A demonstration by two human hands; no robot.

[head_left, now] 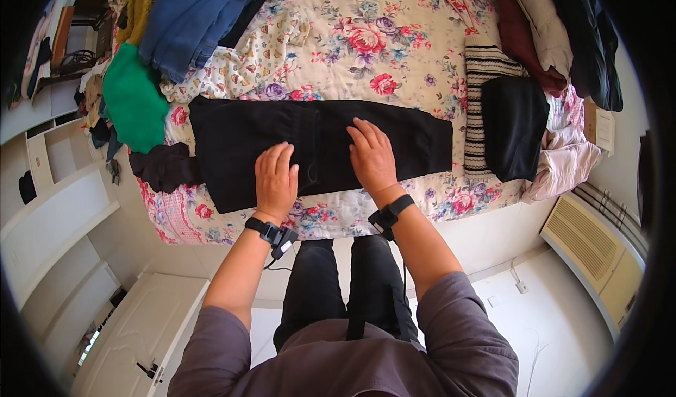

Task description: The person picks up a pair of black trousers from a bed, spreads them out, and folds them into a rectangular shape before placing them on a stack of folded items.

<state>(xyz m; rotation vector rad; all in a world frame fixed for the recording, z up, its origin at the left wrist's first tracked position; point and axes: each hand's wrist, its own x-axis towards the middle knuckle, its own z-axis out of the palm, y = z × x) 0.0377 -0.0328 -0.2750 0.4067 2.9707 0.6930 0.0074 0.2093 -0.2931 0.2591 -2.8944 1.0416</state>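
A black garment [408, 140] lies flat across the near side of the bed, long side from left to right. Gathers run down to a band near its middle; I cannot tell its exact kind. My left hand [276, 179] rests on the cloth just left of the band, fingers stretched out and holding nothing. On the right half, my right hand [371, 154] lies with fingers extended, palm down and also without a grip. Both wrists wear black straps with small devices.
The floral bedspread [384, 52] carries heaped clothes at left: blue jeans [190, 27], a green garment [134, 101], a patterned white cloth [246, 62] and a dark bundle [165, 168]. At right lie a striped knit [475, 115], a folded black garment [517, 126] and pink clothing [563, 158].
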